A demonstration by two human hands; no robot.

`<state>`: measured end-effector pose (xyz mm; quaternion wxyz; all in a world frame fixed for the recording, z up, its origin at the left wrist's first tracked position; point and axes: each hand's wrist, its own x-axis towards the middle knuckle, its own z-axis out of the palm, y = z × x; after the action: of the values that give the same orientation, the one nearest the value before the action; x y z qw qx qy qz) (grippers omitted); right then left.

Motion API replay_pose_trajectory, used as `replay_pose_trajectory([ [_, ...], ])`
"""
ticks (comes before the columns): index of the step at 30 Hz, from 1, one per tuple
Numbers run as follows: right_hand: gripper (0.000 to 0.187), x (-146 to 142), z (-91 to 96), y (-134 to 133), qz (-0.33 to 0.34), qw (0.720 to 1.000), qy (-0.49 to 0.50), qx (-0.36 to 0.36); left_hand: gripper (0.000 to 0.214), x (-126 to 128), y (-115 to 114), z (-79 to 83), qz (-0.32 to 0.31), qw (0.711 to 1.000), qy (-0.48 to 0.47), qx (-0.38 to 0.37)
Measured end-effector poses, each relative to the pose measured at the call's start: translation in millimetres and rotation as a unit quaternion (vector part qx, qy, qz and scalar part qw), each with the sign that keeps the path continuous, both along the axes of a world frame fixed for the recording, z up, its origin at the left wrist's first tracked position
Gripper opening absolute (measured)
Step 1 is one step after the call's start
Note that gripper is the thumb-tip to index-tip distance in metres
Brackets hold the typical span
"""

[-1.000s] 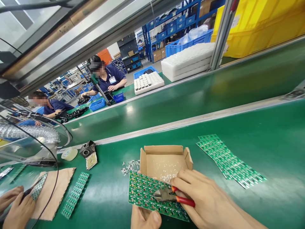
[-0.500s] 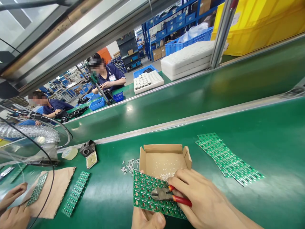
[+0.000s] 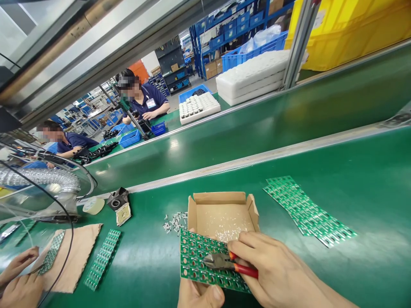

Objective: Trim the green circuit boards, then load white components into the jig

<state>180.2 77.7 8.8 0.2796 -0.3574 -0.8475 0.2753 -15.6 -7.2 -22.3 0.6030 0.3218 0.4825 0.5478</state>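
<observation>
My left hand (image 3: 198, 296) grips the near edge of a green circuit board panel (image 3: 195, 261), thumb pressed on top. My right hand (image 3: 272, 271) is closed round red-handled cutters (image 3: 224, 262), whose jaws rest on the panel's surface. The panel is held over the near side of a small open cardboard box (image 3: 221, 214) with tiny white clippings in its bottom. More white clippings (image 3: 175, 222) lie on the green mat left of the box.
A fanned stack of green panels (image 3: 308, 211) lies to the right. At left, another person's hands (image 3: 17, 278) work over brown cardboard (image 3: 77, 252), beside a panel strip (image 3: 102, 259), tape roll (image 3: 93, 205) and flexible duct (image 3: 38, 179). Two people sit across the conveyor (image 3: 257, 128).
The panel and cutters shifted slightly right and toward me over the box. The other person's hands at left moved a little lower.
</observation>
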Motion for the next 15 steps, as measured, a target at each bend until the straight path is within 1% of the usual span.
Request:
replay_pose_trajectory([
  [6, 0.016, -3.2, 0.8, 3.8, -0.007, 0.999, 0.033, 0.015, 0.073, -0.6, 1.4, 3.2, 0.014, 1.000, 0.007, 0.004],
  [11, 0.014, -4.9, 0.5, 2.8, 0.002, 0.999, 0.031, 0.012, 0.077, -0.7, -2.0, 1.1, 0.012, 1.000, 0.010, -0.015],
  [15, 0.014, -4.8, -0.7, 1.1, -0.001, 1.000, 0.017, 0.013, 0.074, 1.7, -2.1, 4.0, 0.009, 1.000, 0.009, -0.016],
])
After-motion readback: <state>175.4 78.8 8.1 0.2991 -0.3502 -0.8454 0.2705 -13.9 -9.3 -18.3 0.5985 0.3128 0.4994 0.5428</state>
